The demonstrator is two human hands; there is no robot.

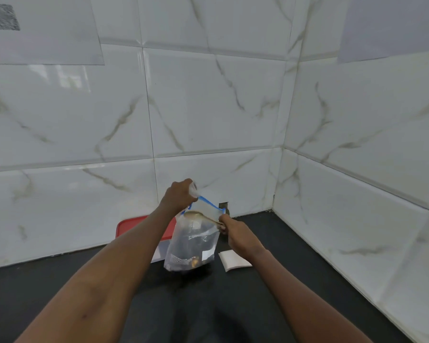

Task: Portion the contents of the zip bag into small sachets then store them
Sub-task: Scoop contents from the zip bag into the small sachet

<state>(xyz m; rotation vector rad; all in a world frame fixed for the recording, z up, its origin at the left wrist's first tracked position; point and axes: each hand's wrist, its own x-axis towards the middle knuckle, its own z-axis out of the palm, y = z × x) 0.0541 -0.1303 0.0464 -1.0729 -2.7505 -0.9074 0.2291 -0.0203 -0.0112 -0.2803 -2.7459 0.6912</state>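
A clear zip bag (192, 243) with a blue zip strip stands on the black counter, dark contents at its bottom. My left hand (178, 195) grips the bag's upper left corner together with a small clear sachet. My right hand (234, 231) holds a spoon (201, 216) by its handle at the bag's right edge, and the spoon's bowl sits in the bag's open mouth. A small stack of white sachets (233, 261) lies flat on the counter to the right of the bag, under my right wrist.
A container with a red lid (124, 227) stands behind my left forearm against the wall. White marble tiles form a corner at the back right. The black counter (47, 293) stretches left and toward me.
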